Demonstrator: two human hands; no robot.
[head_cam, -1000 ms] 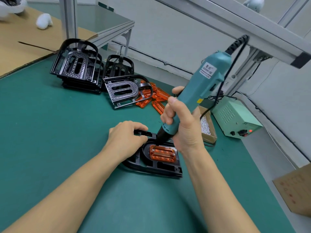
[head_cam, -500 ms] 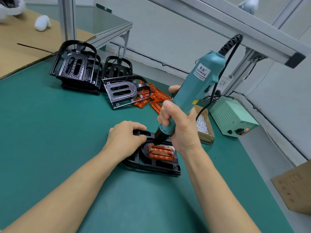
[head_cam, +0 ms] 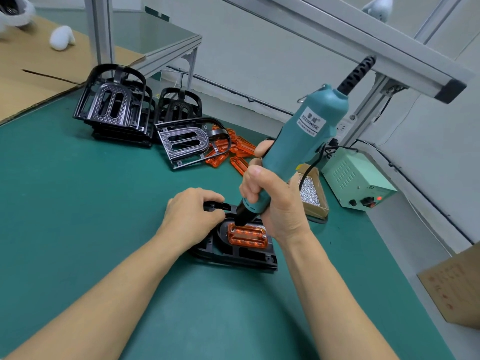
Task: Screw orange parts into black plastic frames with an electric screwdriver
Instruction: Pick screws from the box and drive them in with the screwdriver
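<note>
Black frame lies flat on the green mat with the orange part seated in it; left hand grips its far-left edge, fingers curled on the rim. Right hand is wrapped round the electric screwdriver, whose bit has dropped over the last second onto the part's far-left corner, so that screw is probably being driven; a screw head shows at the right corner. Behind: screw box, loose orange parts, stacked frames.
</note>
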